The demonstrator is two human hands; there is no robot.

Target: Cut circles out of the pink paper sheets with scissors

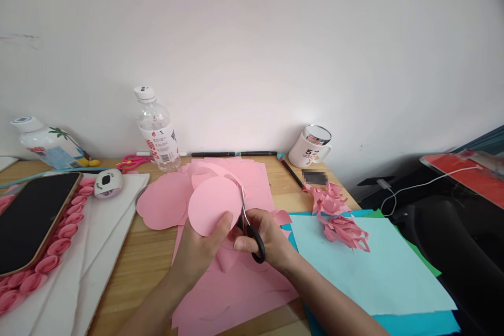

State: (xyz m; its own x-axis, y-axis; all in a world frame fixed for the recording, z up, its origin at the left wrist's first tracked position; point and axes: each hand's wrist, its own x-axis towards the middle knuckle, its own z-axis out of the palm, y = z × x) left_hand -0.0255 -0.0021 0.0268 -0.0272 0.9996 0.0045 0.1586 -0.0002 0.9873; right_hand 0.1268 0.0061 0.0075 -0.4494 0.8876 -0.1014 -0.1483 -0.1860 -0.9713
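A round piece of pink paper (214,205) is pinched in my left hand (205,244), with the thumb lying on its front. My right hand (265,239) is closed on a pair of black-handled scissors (258,244). Their blades point up along the right edge of the round, where a curved strip of the same pink paper arches away behind it. Under both hands lie pink paper sheets (236,299), some with faint drawn curves. Left of the held round, several cut pink circles (163,202) lie in a loose pile.
A plastic bottle (159,136), pens (258,153) and a white mug (309,149) stand or lie along the wall. Crumpled pink scraps (344,228) rest on light blue paper (378,273) at right. At left, a phone (33,220) and rolled pink paper roses (59,247) lie on white board (98,252).
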